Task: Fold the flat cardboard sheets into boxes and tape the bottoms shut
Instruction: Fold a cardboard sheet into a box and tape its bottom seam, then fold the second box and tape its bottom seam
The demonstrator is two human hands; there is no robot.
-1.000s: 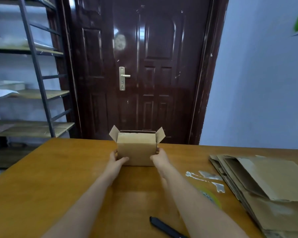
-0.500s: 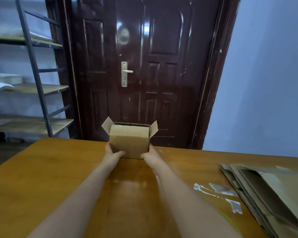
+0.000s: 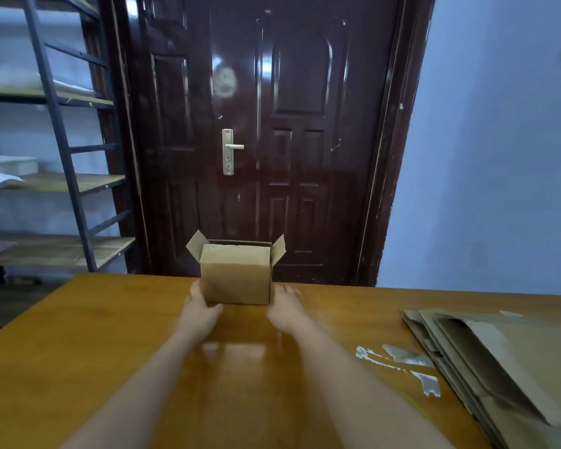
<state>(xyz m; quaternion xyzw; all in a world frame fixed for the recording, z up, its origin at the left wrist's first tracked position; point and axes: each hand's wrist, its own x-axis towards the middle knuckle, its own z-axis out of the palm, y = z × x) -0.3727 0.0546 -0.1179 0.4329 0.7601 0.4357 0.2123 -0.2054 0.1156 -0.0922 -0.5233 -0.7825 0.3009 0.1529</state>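
A small folded cardboard box (image 3: 237,277) stands upright near the far edge of the wooden table (image 3: 78,335), its top flaps open and spread outward. My left hand (image 3: 198,309) is at the box's lower left corner, fingers along the side and thumb against the front face. My right hand (image 3: 284,311) hovers just right of the box with its fingers apart and blurred, a small gap away from the cardboard. A stack of flat cardboard sheets (image 3: 499,367) lies at the right end of the table.
Torn scraps of clear tape (image 3: 402,358) stick to the table between my right arm and the sheets. A dark door (image 3: 272,140) stands behind the table. A metal shelf rack (image 3: 62,189) is at the left.
The box has been pushed farther toward the table's far edge. My right hand has come off its side; the left hand stays at the corner. The view has tilted up.
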